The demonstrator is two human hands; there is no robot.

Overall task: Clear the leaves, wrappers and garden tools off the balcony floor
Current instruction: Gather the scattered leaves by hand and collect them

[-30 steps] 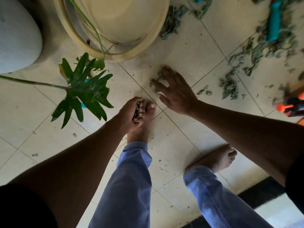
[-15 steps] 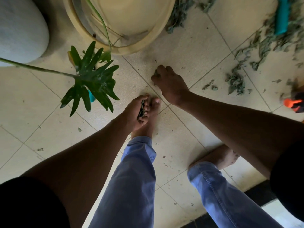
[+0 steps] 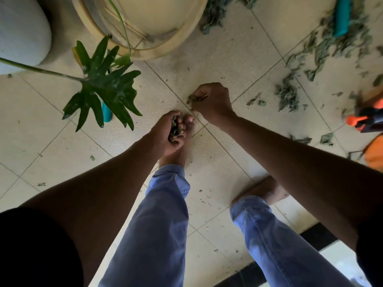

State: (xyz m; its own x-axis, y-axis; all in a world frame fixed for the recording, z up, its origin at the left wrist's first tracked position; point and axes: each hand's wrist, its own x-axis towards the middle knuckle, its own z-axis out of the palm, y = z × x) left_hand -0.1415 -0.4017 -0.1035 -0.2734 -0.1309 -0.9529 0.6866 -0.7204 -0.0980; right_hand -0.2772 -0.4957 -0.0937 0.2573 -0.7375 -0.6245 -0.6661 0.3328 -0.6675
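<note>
My left hand is cupped around a handful of dry leaves, just above my left foot. My right hand is curled just above the floor tiles and pinches a few leaf scraps at its fingertips. More shrivelled leaves lie scattered to the right, thickest in a pile at the top right. A teal tool handle lies in that pile. Another teal object shows under the plant leaf. An orange and black tool lies at the right edge.
A cream round planter stands at the top centre, with a large green split leaf hanging over the floor on the left. A pale grey pot fills the top left corner. An orange item lies at the right edge. My bare feet stand mid-floor.
My right hand went from spread flat over the scraps to curled around them, and has drawn them back toward my left hand. My left hand kept its handful.
</note>
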